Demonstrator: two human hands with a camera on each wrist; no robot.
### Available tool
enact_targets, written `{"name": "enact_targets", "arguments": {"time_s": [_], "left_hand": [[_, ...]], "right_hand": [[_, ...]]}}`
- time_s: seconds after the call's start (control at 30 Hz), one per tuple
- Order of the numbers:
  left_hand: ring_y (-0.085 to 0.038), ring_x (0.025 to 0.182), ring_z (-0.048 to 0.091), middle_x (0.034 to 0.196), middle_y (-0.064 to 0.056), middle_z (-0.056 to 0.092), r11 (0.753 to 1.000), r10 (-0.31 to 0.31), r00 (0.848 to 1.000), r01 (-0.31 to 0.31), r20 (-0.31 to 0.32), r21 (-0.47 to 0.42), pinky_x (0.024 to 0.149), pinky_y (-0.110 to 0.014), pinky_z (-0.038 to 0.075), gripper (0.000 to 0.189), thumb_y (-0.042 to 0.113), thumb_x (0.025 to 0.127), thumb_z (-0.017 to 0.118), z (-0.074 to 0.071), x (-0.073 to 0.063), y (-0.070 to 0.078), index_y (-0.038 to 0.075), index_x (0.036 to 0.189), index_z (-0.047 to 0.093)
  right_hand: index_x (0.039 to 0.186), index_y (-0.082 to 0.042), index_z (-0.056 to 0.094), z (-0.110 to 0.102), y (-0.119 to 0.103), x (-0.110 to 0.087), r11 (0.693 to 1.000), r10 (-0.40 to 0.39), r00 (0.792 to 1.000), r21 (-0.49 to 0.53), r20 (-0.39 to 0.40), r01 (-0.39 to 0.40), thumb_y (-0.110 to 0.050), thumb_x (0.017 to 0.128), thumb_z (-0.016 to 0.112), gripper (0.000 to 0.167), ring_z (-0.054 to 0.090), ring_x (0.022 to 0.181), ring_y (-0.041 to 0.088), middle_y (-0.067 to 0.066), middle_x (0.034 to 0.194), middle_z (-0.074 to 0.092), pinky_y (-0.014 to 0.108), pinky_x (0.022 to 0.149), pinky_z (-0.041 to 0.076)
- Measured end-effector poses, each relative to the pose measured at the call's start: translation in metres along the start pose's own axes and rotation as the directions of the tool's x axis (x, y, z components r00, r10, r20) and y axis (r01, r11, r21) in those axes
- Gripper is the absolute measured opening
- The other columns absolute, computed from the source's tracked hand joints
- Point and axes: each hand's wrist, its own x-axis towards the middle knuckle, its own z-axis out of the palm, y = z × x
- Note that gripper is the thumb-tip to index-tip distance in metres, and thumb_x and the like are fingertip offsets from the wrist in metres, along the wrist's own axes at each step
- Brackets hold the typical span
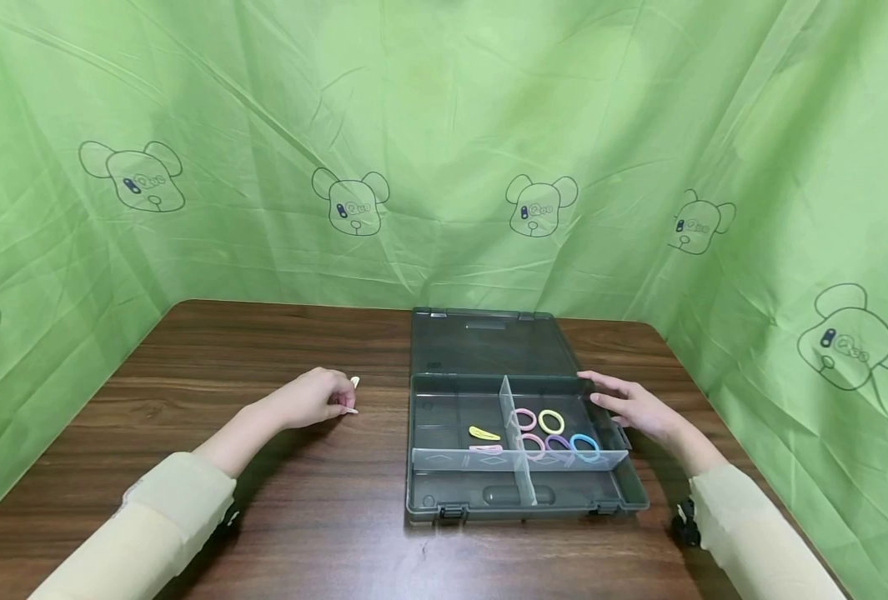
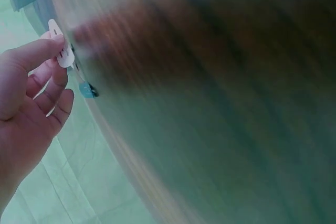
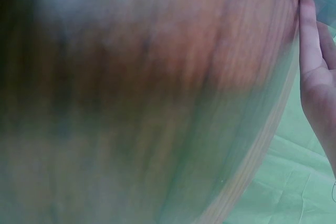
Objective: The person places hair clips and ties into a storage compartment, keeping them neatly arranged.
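Note:
My left hand (image 1: 308, 400) pinches a pale snap hair clip (image 2: 64, 52) between thumb and fingertips, over the table left of the box. A second small pale piece (image 1: 355, 381) shows just beyond those fingers. The grey see-through box (image 1: 453, 510) lies with its lid (image 1: 489, 343) folded back. In its back left compartment are a yellow hair clip (image 1: 484, 433) and a pink one (image 1: 486, 448). Several coloured hair ties, among them a yellow ring (image 1: 551, 422) and a blue ring (image 1: 584, 447), fill part of the back right compartment. My right hand (image 1: 634, 408) rests its extended fingers along the box's right edge.
Clear dividers (image 1: 459, 459) split the box into compartments. Dark wood-grain tabletop (image 1: 323, 517) extends around it. Green cloth (image 1: 444, 100) with mouse-head drawings hangs behind the table and at both sides.

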Motion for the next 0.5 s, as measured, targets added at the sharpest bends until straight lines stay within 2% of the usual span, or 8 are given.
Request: {"name": "enact_targets", "arguments": {"time_s": [0.2, 0.33, 0.5], "left_hand": [[-0.005, 0.066, 0.052, 0.071, 0.013, 0.054, 1.0, -0.019, 0.999, 0.019, -0.028, -0.009, 0.06, -0.02, 0.044, 0.017, 0.012, 0.08, 0.074, -0.001, 0.001, 0.002, 0.018, 0.071, 0.061], [-0.007, 0.066, 0.051, 0.071, 0.011, 0.054, 1.0, -0.01, 0.999, 0.009, -0.038, -0.025, 0.059, -0.02, 0.043, 0.015, 0.01, 0.08, 0.073, -0.005, 0.003, 0.009, 0.015, 0.071, 0.062], [-0.003, 0.065, 0.048, 0.071, 0.011, 0.054, 0.998, -0.043, 0.998, 0.041, -0.055, -0.039, 0.058, -0.021, 0.042, 0.011, 0.009, 0.081, 0.071, -0.011, 0.006, 0.017, 0.014, 0.075, 0.064]], "right_hand": [[0.145, -0.027, 0.035, 0.0, 0.002, 0.002, 1.0, 0.001, 1.0, -0.008, 0.004, -0.001, -0.029, 0.098, 0.05, 0.05, 0.04, 0.129, 0.034, 0.011, 0.15, 0.032, 0.06, 0.098, 0.037], [0.145, -0.028, 0.036, -0.001, 0.002, 0.001, 1.0, 0.005, 1.0, -0.008, 0.003, -0.005, -0.029, 0.098, 0.05, 0.05, 0.04, 0.13, 0.034, 0.011, 0.15, 0.033, 0.059, 0.098, 0.037], [0.144, -0.029, 0.037, -0.001, 0.0, 0.0, 1.0, 0.01, 1.0, 0.007, 0.002, -0.01, -0.03, 0.097, 0.052, 0.05, 0.042, 0.128, 0.033, 0.011, 0.148, 0.036, 0.057, 0.098, 0.039]]}}
